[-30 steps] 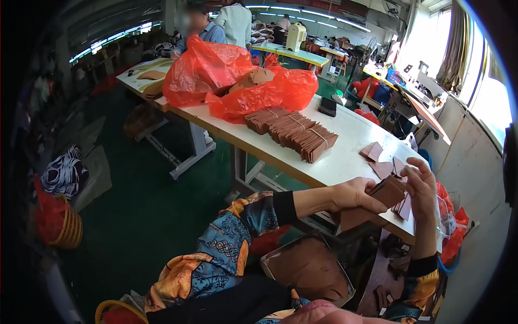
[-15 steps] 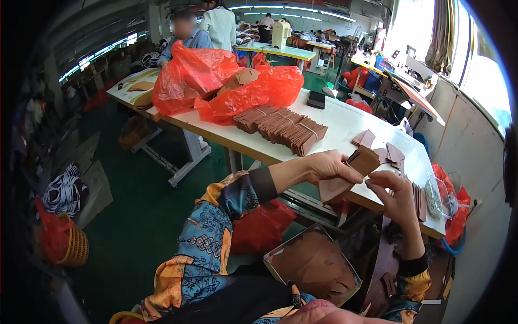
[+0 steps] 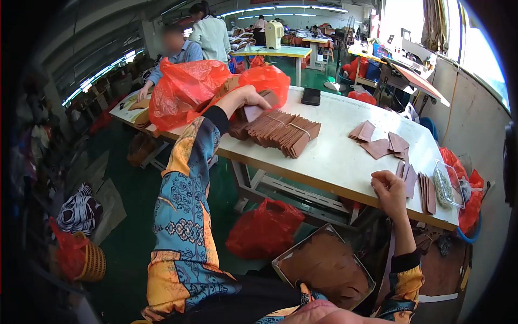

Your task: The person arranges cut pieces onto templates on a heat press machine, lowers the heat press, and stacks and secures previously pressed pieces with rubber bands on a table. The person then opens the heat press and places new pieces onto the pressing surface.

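My left hand [image 3: 252, 98] reaches across the table, closed on a bundle of brown flat pieces [image 3: 255, 112]. It holds the bundle over the left end of a row of banded brown bundles [image 3: 283, 129]; whether they touch I cannot tell. My right hand [image 3: 389, 189] rests at the table's front edge with fingers curled and pinched together; anything in them is hidden. Near it lie loose brown pieces [image 3: 376, 148] and a few small upright stacks [image 3: 427, 193].
Red plastic bags [image 3: 189, 89] stand behind the bundles, and a black phone [image 3: 311, 96] lies on the white table [image 3: 345, 167]. A clear plastic container [image 3: 447, 183] sits at the right corner. Below is a box of brown scraps [image 3: 329, 264]. A co-worker [image 3: 181, 51] is at the far left.
My left hand has carried the bundle from beside my right hand leftward to the banded row. My right hand has come away from the bundle and lowered to the table edge.
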A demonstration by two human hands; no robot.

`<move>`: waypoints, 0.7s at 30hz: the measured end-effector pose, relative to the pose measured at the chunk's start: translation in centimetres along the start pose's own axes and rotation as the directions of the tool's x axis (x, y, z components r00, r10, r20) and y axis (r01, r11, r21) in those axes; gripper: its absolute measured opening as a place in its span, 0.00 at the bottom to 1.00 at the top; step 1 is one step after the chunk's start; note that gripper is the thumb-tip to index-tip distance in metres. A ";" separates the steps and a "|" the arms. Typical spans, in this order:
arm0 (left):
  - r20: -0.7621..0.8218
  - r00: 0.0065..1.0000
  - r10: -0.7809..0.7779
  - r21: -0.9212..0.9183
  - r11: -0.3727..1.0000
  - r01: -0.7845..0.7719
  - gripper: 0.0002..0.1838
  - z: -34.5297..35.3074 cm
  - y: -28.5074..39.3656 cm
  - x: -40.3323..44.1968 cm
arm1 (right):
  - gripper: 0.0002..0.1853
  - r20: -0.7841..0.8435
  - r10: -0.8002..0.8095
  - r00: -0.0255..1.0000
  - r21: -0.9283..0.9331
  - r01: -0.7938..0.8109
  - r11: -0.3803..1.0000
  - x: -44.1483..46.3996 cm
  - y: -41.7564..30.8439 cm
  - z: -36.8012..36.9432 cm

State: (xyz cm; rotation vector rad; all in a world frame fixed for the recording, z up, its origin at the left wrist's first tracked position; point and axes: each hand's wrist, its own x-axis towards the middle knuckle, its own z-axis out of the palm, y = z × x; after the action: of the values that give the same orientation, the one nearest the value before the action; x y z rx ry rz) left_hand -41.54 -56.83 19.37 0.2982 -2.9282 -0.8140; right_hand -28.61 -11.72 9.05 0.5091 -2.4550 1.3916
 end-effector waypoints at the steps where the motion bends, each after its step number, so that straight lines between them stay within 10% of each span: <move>1: -0.004 1.000 -0.001 0.067 0.998 0.001 0.40 -0.1 -1.4 0.9 | 0.08 -0.012 -0.029 1.000 0.004 0.029 1.000 0.0 0.1 0.1; 9: -0.334 0.841 0.426 0.560 0.807 -0.187 0.28 1.7 3.5 -2.4 | 0.08 -0.081 -0.047 0.996 0.176 0.060 0.983 -1.4 -1.6 -3.1; 12: -0.350 0.674 0.651 0.321 0.759 -0.567 0.24 5.0 9.4 -4.0 | 0.09 -0.229 -0.042 0.973 0.160 0.080 0.984 0.0 -1.9 -7.9; 14: -0.122 0.782 0.611 0.099 0.792 -0.603 0.24 8.1 13.5 -3.9 | 0.09 -0.246 -0.034 0.969 -0.152 -0.004 0.988 1.1 -2.0 -10.5; 21: 0.113 0.912 0.395 0.200 0.890 -0.410 0.25 18.3 22.9 -1.2 | 0.11 0.079 0.150 0.986 -0.687 -0.055 0.725 1.0 -1.8 -16.5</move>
State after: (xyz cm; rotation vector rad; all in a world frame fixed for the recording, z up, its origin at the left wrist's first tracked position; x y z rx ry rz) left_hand -46.63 -28.19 15.53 -0.3284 -2.9825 -0.4470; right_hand -27.74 1.54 19.09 0.2848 -2.8822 0.3837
